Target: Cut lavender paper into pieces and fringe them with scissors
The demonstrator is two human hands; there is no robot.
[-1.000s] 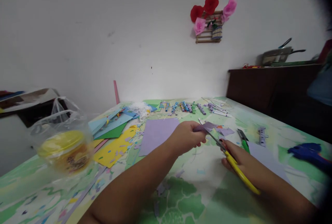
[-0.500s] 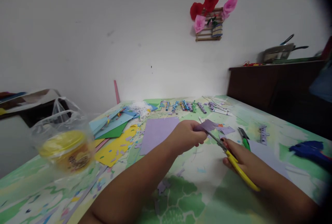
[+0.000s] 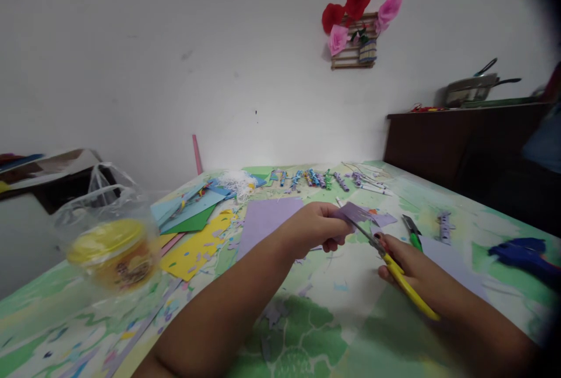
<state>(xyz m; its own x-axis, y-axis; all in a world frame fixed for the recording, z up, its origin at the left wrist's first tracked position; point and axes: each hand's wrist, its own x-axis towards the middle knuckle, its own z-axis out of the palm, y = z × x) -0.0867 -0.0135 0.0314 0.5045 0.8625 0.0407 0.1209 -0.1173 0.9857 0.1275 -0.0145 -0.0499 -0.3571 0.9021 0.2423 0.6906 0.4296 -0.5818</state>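
Observation:
My left hand (image 3: 319, 226) pinches a small piece of purple paper (image 3: 352, 212) whose far edge looks cut into strips. In my right hand (image 3: 401, 258) is a pair of scissors (image 3: 405, 284) with yellow handles. Their metal blades reach up to the purple paper, just beside my left fingertips. Whether the blades are fully closed is hard to make out. Under and behind my left hand lies a larger purple sheet (image 3: 267, 220). A utility knife (image 3: 412, 232) with a green part rests just beyond my right hand.
A plastic bag with a yellow-lidded tub (image 3: 109, 243) stands at the left. Coloured sheets (image 3: 197, 252) and paper scraps lie near it. Several decorated paper rolls (image 3: 313, 178) line the table's back. A blue glue gun (image 3: 521, 252) and a pale purple sheet (image 3: 451, 264) are at the right.
My left hand has shifted very slightly, and the purple paper has tilted a little. The scissors stay at the paper with almost no movement.

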